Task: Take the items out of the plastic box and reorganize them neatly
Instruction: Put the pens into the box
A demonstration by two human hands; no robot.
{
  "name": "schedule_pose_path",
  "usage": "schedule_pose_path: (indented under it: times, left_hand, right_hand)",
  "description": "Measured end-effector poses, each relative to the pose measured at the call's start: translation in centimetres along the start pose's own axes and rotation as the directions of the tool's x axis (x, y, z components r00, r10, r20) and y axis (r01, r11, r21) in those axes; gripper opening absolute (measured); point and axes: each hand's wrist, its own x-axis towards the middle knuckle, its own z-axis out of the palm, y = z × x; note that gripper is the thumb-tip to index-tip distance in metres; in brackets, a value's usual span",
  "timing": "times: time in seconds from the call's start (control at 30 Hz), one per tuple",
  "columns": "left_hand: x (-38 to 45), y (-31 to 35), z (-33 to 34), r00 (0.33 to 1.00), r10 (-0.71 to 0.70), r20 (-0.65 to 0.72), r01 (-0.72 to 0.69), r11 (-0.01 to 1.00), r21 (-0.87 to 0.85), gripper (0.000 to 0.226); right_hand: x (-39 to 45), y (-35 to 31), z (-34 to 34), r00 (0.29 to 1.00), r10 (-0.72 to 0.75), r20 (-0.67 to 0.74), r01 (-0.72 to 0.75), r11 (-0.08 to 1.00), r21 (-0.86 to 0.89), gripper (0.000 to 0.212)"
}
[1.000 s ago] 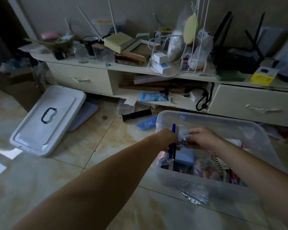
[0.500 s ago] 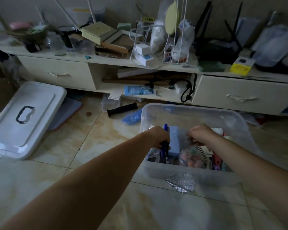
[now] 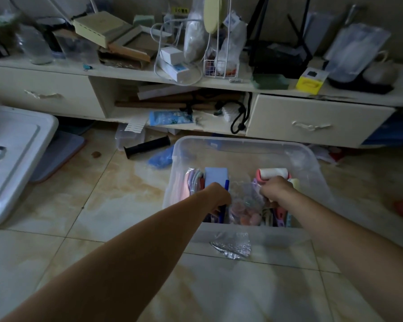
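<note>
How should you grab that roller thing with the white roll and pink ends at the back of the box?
Probably take the lint roller around the middle of its white roll, coming straight down from above. It lies on its side atop the other things in the plastic box, so its top is bare, and the right hand is just in front of it. Its handle is hidden.

One clear plastic box (image 3: 242, 147) sits on the floor, with two hands in it: the left hand (image 3: 216, 196) and right hand (image 3: 277, 190). One white lid (image 3: 12, 159) lies nearby. The cabinet shows two drawers (image 3: 40, 94) (image 3: 312, 122).
</note>
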Motion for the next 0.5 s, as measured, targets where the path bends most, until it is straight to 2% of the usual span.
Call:
schedule_pose_path:
  times: [0.1, 0.2, 0.23, 0.33, 0.4, 0.5]
  left_hand:
    - [0.4, 0.3, 0.6, 0.997, 0.04, -0.059, -0.038, 0.999, 0.028, 0.019]
    - [1.0, 0.5, 1.1, 0.97, 0.174, -0.17, -0.137, 0.968, 0.209, 0.012]
    - [1.2, 0.5, 1.3, 0.966, 0.194, -0.171, -0.15, 0.959, 0.239, 0.013]
    - [1.5, 0.7, 2.0, 0.969, 0.201, -0.143, -0.155, 0.947, 0.281, 0.017]
    - [1.4, 0.8, 2.0, 0.965, 0.221, -0.142, -0.169, 0.936, 0.307, 0.01]
    - [1.3, 0.9, 1.8, 0.967, 0.22, -0.13, -0.175, 0.941, 0.291, 0.008]
  right_hand:
    - [-0.1, 0.4, -0.6, 0.994, -0.036, -0.104, 0.033, 0.999, -0.027, 0.043]
    - [-0.2, 0.9, -0.7, 0.969, -0.189, -0.159, 0.168, 0.977, -0.134, 0.037]
    - [-0.1, 1.0, -0.6, 0.968, -0.218, -0.126, 0.196, 0.966, -0.17, 0.035]
    - [0.0, 1.1, -0.3, 0.966, -0.239, 0.096, 0.257, 0.927, -0.274, 0.033]
    - [-0.5, 0.9, -0.5, 0.942, -0.277, 0.192, 0.327, 0.889, -0.321, 0.035]
    - [-0.4, 1.0, -0.9, 0.913, -0.324, 0.249, 0.381, 0.895, -0.234, 0.023]
